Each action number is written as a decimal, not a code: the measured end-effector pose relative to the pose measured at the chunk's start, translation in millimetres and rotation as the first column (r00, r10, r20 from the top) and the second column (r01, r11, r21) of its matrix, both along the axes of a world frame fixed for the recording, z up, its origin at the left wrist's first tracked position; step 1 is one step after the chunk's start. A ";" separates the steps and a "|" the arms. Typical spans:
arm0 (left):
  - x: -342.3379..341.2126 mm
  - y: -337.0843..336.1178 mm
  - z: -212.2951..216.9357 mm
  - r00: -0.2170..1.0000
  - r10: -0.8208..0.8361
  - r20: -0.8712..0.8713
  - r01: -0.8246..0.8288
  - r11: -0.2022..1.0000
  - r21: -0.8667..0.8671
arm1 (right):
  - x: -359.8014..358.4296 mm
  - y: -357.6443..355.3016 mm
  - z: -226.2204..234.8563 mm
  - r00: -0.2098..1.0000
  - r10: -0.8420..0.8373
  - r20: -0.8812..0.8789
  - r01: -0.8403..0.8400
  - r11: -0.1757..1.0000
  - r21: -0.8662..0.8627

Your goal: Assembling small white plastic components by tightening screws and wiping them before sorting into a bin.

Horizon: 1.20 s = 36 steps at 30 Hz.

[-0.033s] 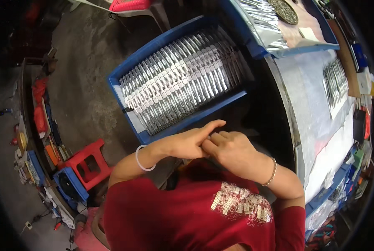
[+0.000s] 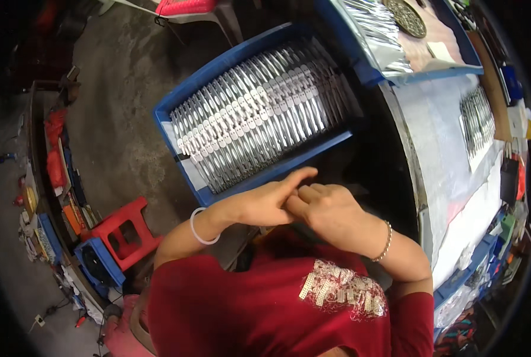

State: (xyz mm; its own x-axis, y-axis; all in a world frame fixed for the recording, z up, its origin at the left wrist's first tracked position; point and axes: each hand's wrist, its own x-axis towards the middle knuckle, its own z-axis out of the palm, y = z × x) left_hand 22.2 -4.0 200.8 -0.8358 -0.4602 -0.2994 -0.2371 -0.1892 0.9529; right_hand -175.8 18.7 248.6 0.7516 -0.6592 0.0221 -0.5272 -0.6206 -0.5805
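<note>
"What's nearest us?"
"The left hand (image 2: 268,201), angled inward, meeting the right hand (image 2: 337,215). One left digit stretches out; the right's fingers curl. Whether either grips anything, I can't tell."
"And the metal pieces (image 2: 247,119)?"
"Rowed inside the blue tray (image 2: 313,154), just beyond both hands."

Blue rectangular plastic bin (image 2: 219,70) of slender, shiny silver metal pieces (image 2: 247,110), just beyond the left hand (image 2: 271,201).
The bin lies slantwise, its near wall closest to the hand; the pieces lie packed side by side in two rows, their flat, rounded ends meeting along the middle.
</note>
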 end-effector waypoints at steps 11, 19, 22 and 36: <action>24.5 37.4 -52.6 0.612 0.787 -0.079 -0.635 0.429 -0.643 | 89.4 -136.6 -49.4 0.880 -0.430 0.201 0.227 0.754 0.616; 19.7 48.4 -81.4 0.658 0.742 -0.129 -0.559 0.366 -0.744 | 249.2 -158.5 -114.3 0.912 -0.406 0.064 0.214 0.603 0.769; 21.1 49.7 -91.3 0.631 0.761 -0.152 -0.645 0.405 -0.648 | 275.4 -158.7 -126.2 0.921 -0.389 0.017 0.259 0.644 0.720; 21.6 50.7 -85.4 0.616 0.771 -0.161 -0.672 0.409 -0.617 | 275.2 -151.5 -125.6 0.923 -0.380 0.061 0.296 0.801 0.521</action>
State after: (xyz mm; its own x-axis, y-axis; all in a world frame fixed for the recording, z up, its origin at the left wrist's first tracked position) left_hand 43.8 46.7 115.4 -0.0826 -0.9787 0.1877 -0.4100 0.2050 0.8888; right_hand 99.5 -132.8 123.0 0.4933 -0.8241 -0.2784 -0.5263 -0.0279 -0.8499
